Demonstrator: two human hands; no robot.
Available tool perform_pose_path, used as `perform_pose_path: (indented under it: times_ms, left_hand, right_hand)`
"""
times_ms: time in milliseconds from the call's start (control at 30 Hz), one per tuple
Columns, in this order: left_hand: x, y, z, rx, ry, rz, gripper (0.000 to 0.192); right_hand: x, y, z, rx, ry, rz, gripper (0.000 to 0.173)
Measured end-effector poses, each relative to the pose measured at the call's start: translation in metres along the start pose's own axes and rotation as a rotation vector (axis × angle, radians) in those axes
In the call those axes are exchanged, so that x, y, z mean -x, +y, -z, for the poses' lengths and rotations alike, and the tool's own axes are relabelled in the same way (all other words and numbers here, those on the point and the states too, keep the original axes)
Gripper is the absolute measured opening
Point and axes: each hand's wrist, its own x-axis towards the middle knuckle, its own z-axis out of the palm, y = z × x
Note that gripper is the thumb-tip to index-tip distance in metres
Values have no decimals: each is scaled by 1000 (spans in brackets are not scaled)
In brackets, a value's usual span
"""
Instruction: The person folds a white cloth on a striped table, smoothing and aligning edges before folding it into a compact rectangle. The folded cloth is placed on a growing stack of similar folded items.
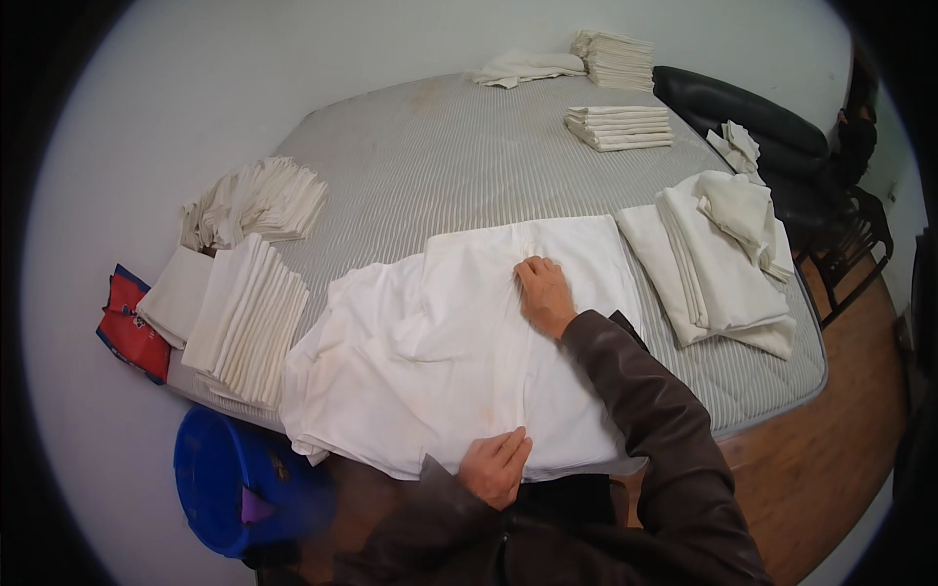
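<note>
A large white cloth [469, 351] is spread, partly folded, over the near part of the mattress [410, 168]. Its left portion lies in loose wrinkles; the right portion is flatter. A raised crease runs up the cloth from its near side toward its far edge. At the near end of that crease, my left hand [495, 467] pinches the fabric with its fingertips. Farther up, my right hand [546, 294] has curled fingers gripping the same crease. The tips of its fingers are partly hidden.
Folded white cloths [245, 322] stand in a row at left, beside a red bag [135, 322]. More folded fabric [722, 271] lies at right. Stacks [619, 128] sit at the far side. A blue bin [212, 483] stands below left; a black sofa [740, 110] adjoins the mattress.
</note>
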Motion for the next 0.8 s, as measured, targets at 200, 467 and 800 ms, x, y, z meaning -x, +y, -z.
perform_pose_path:
  times_ms: [200, 467, 800]
  left_hand:
    - [15, 10, -1, 24, 49, -14, 44]
    - [-2, -5, -3, 165, 129, 89, 48]
    - [-8, -9, -12, 17, 132, 42, 41]
  right_hand:
    - [2, 5, -1, -14, -25, 18, 28]
    - [2, -5, 32, -222, -80, 5, 34]
    - [60, -55, 85, -287, -314, 175, 44]
